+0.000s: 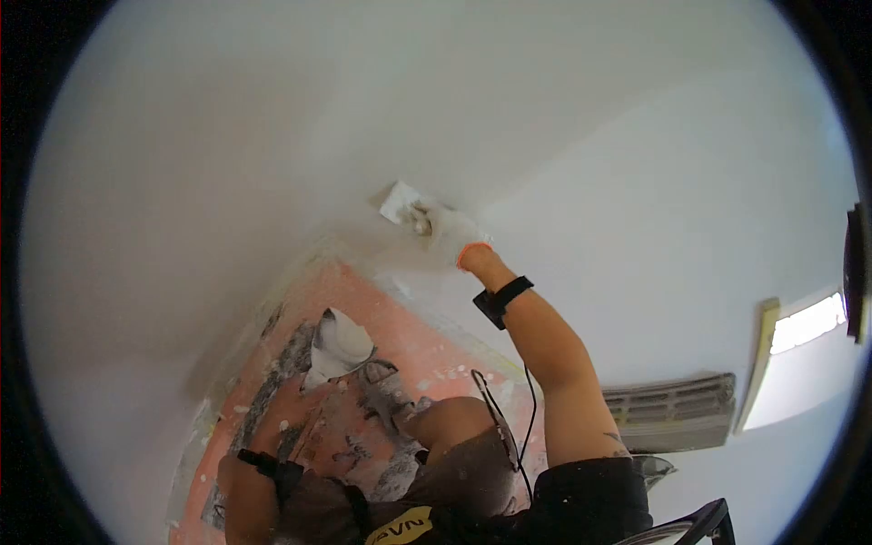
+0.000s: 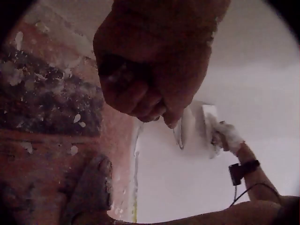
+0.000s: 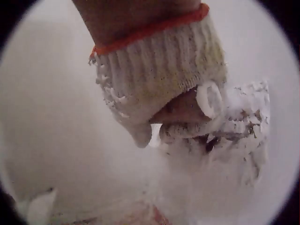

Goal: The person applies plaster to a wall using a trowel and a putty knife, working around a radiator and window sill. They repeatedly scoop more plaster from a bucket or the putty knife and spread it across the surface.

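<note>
My right hand (image 1: 450,232) wears a white knit glove with an orange cuff. It grips a trowel (image 1: 400,202) held close against the pale wall. In the right wrist view the trowel (image 3: 255,122) and the gloved fingers (image 3: 183,129) are thickly smeared with wet white plaster. My bare left hand (image 2: 150,84) is dark in the left wrist view, its fingers curled; I cannot tell whether they hold anything. Past its thumb shows a pointed pale tip (image 2: 181,136). In the head view a curved white, plaster-coated piece (image 1: 342,343) with a dark edge appears near a foot.
The pink floor (image 1: 413,336) is spattered with white and crossed by a dark strip (image 1: 282,363). A sandalled foot (image 1: 377,371) and bent knee (image 1: 454,422) are close below. At right are a grey slatted panel (image 1: 672,409) and a bright window (image 1: 808,324). A thin cable (image 1: 530,400) hangs beside the right arm.
</note>
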Available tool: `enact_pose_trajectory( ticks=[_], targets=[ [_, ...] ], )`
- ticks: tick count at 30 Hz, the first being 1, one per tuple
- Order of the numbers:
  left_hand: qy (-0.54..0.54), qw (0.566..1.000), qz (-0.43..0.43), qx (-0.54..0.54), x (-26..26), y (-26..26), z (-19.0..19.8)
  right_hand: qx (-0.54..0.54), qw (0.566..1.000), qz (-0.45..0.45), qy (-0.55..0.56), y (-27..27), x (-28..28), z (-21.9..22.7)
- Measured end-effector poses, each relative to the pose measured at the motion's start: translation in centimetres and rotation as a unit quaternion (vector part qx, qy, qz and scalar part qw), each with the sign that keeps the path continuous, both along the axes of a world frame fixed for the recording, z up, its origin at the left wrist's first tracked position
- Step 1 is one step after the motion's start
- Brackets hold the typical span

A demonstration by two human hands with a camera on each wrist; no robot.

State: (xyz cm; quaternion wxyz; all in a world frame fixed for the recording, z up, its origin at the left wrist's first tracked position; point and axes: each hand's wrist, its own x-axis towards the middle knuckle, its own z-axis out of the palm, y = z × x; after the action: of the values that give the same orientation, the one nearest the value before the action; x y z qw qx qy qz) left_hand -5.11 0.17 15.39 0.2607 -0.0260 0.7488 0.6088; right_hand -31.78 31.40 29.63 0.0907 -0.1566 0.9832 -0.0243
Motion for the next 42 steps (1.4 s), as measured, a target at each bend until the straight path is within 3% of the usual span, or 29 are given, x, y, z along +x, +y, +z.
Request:
enact_pose_trajectory(
  ticks=[1, 3, 5, 7, 9, 11, 12, 13, 14, 16, 17, 19, 20, 21, 24, 26, 27, 29, 30, 32, 33, 35, 36, 38, 41, 42],
  targets=[
    [0.007, 1.0, 0.0, -0.016, 0.0, -0.1, 0.3, -0.013, 0.999, 0.034, 0.01, 1.4, -1.0, -4.7],
    [0.002, 0.999, 0.006, -0.046, -0.3, 0.1, 0.1, -0.025, 0.999, 0.029, 0.007, 2.1, -0.6, -9.9],
    [0.01, 1.0, 0.004, -0.005, 0.1, 0.5, -1.0, -0.037, 0.999, 0.021, -0.004, 2.6, 0.4, -14.5],
    [-0.022, 1.0, -0.013, -0.004, 0.3, 0.6, -2.5, -0.046, 0.993, -0.072, -0.083, 2.9, 1.5, -16.2],
    [-0.047, 0.998, -0.032, 0.01, 0.4, 0.5, -3.9, 0.006, 0.991, -0.073, -0.11, 3.3, 2.6, -16.1],
    [-0.001, 0.998, -0.053, 0.031, 0.3, 0.7, -5.7, 0.073, 0.988, -0.064, -0.123, 3.5, 3.7, -13.7],
    [-0.003, 0.998, -0.052, 0.032, 0.0, 0.6, -5.3, -0.165, 0.962, -0.125, -0.18, 3.9, 4.9, -11.9],
    [-0.051, 0.995, -0.059, 0.055, -0.6, 0.8, -4.6, -0.394, 0.872, -0.179, -0.228, 4.2, 5.7, -11.0],
    [-0.096, 0.99, -0.066, 0.079, -0.9, 1.0, -4.5, -0.395, 0.872, -0.179, -0.229, 4.3, 6.0, -10.6],
    [-0.087, 0.99, -0.066, 0.089, -1.3, 1.4, -4.8, -0.576, 0.763, -0.154, -0.249, 4.0, 6.6, -9.9],
    [-0.075, 0.99, -0.066, 0.102, -1.5, 1.6, -4.8, -0.582, 0.758, -0.155, -0.25, 3.1, 7.5, -9.8],
    [-0.065, 0.991, -0.086, 0.08, -2.3, 1.6, -4.5, -0.685, 0.651, -0.141, -0.296, 0.0, 9.6, -8.7],
    [-0.056, 0.991, -0.107, 0.051, -3.0, 2.4, -3.7, -0.678, 0.667, -0.013, -0.308, 0.9, 9.8, -8.7],
    [-0.062, 0.991, -0.111, 0.041, -3.4, 2.6, -2.8, -0.588, 0.765, -0.033, -0.262, 1.2, 9.8, -11.0],
    [-0.116, 0.988, -0.083, 0.06, -3.5, 2.3, -1.6, -0.561, 0.761, -0.071, -0.318, 1.9, 10.8, -12.6],
    [-0.013, 0.999, -0.036, 0.009, -4.1, 2.3, -3.0, -0.448, 0.819, -0.07, -0.353, 3.8, 10.1, -15.0],
    [-0.017, 0.999, -0.041, 0.005, -4.7, 2.7, -2.2, -0.452, 0.815, -0.074, -0.355, 4.3, 10.2, -15.8],
    [0.1, 0.992, -0.004, -0.079, -6.4, 3.7, 0.4, -0.456, 0.762, -0.185, -0.421, 5.0, 11.0, -17.4],
    [0.095, 0.992, -0.008, -0.083, -7.0, 3.8, 0.1, -0.46, 0.757, -0.188, -0.424, 5.1, 11.5, -19.0],
    [0.32, 0.905, -0.05, -0.278, -7.2, 3.9, -0.6, -0.682, 0.501, -0.312, -0.433, 4.0, 13.2, -22.8],
    [0.32, 0.904, -0.056, -0.279, -7.7, 4.3, -0.5, -0.686, 0.496, -0.313, -0.431, 2.8, 13.4, -26.0],
    [0.4, 0.863, -0.034, -0.307, -9.1, 5.4, -0.5, -0.785, 0.125, -0.398, -0.458, -0.1, 13.3, -31.4],
    [0.399, 0.864, -0.041, -0.305, -9.7, 5.7, -1.1, -0.787, 0.12, -0.401, -0.454, -0.4, 13.1, -31.2],
    [0.378, 0.825, -0.072, -0.414, -10.6, 6.2, -3.3, -0.791, 0.128, -0.331, -0.499, -0.7, 13.0, -28.2],
    [0.373, 0.816, -0.052, -0.438, -10.7, 5.5, -5.9, -0.785, 0.154, -0.217, -0.56, -1.5, 13.1, -24.2],
    [0.375, 0.818, -0.055, -0.431, -10.6, 4.7, -7.0, -0.837, 0.263, -0.27, -0.397, -1.5, 15.2, -29.5]
  ],
)
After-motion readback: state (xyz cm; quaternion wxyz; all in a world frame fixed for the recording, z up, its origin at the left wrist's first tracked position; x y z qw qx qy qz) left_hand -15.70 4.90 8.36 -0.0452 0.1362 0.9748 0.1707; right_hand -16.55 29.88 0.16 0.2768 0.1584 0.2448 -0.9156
